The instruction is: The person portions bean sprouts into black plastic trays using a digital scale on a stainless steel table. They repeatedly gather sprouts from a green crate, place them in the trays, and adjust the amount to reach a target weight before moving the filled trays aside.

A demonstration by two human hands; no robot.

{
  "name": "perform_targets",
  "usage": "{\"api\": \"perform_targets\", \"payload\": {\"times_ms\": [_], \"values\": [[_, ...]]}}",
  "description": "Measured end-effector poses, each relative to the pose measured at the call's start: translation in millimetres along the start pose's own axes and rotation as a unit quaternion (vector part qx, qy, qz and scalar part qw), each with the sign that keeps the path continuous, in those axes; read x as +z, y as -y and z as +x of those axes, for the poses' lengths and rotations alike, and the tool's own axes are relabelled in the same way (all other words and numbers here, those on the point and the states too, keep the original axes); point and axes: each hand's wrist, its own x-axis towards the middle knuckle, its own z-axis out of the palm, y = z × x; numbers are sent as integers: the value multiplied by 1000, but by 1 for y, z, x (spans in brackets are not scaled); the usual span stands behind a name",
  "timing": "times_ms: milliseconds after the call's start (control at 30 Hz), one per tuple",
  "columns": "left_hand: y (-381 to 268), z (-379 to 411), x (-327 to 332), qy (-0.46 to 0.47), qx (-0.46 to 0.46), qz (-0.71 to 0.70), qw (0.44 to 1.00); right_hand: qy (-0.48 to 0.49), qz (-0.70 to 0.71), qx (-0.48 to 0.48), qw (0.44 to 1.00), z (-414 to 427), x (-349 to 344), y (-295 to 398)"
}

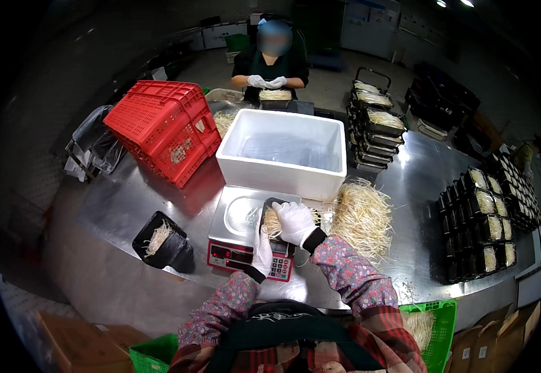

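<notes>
My white-gloved left hand is against the near left side of a black plastic tray, its fingers along the wall. Over the same tray, my white-gloved right hand has its fingers curled on bean sprouts; some ends stick out on its right. Both hands are in front of a digital scale's steel platform, and the tray is above the platform's right part. Part of the scale's red panel is hidden by my left hand. To the right lies a loose heap of bean sprouts.
A white foam box stands behind the scale, beside a tilted red crate. Stacked black trays hold sprouts; more stacks stand far right. A tray stack is at left. A co-worker faces me across the table.
</notes>
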Motion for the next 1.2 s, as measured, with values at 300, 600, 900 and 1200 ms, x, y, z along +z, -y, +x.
{"api": "perform_targets", "payload": {"times_ms": [300,600,900,1200], "values": [[-11,29,-68,188,145,404,883,87,54,16,995,29,76,25],[-3,33,-67,171,171,398,885,72,166,-18,983,0,34,-6],[-4,33,-64,183,131,480,848,162,235,-36,958,4,38,-29],[-20,48,-130,18,74,77,994,-19,286,40,957,-44,-10,-69]]}}
